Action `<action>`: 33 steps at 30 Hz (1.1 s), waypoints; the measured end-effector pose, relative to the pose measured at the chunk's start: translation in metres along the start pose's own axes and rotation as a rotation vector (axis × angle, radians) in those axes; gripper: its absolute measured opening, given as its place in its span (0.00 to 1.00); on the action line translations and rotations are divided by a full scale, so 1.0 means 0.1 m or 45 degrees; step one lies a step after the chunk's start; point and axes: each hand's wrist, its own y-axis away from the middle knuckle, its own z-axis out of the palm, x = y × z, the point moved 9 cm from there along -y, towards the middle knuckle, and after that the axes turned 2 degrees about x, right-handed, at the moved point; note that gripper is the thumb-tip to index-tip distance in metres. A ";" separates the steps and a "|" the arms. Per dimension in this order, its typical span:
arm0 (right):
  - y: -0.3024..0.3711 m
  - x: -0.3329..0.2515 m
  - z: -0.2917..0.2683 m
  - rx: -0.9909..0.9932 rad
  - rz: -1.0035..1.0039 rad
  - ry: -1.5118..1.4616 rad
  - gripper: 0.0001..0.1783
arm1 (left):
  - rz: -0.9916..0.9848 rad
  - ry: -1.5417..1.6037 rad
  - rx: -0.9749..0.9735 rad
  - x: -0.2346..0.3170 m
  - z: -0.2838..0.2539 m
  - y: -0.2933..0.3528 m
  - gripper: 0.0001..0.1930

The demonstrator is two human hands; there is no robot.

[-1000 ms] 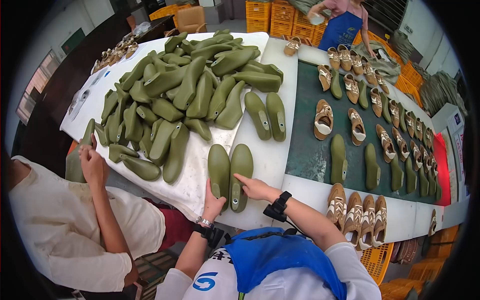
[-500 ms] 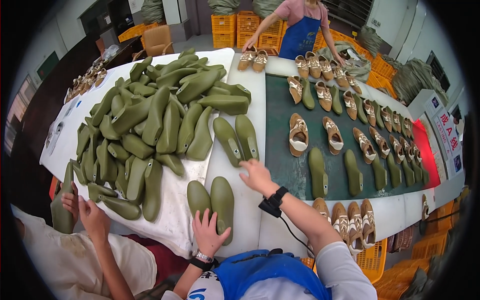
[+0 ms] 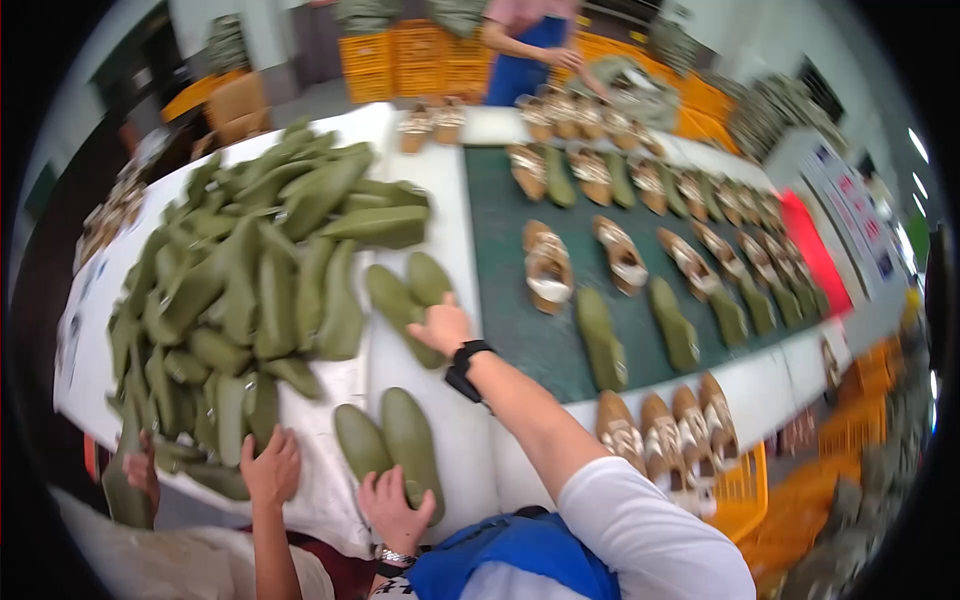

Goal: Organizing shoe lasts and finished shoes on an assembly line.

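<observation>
My left hand rests with fingers apart over the heel ends of a near pair of green shoe lasts, the left last and the right last. Farther forward, my right hand spans the heel of a green shoe last, thumb and fingers on either side of it. Beside that one lies another last, its heel end partly behind my hand. Both pairs lie on the white tabletop, toes pointing away from me. Motion blurs the fingertips slightly.
A large heap of green lasts covers the left side. A co-worker's hands are at its near edge. On the right, a dark green mat bears rows of brown shoes and lasts. Across the table stands another person.
My view has shifted. My right hand has gone from beside the far pair onto its right last. The co-worker's nearer hand has moved to the heap; the person opposite has brought their hands together.
</observation>
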 end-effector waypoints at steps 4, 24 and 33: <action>0.81 -0.01 -0.11 -0.013 -0.080 0.097 0.26 | -0.007 -0.025 -0.042 -0.07 0.03 0.09 0.28; 3.08 0.49 -0.25 -0.361 -0.385 0.004 0.34 | 0.091 -0.051 0.059 0.11 0.09 0.16 0.27; 3.00 0.44 -0.21 -0.348 -0.461 0.148 0.34 | 0.012 -0.031 0.063 0.06 0.07 0.17 0.27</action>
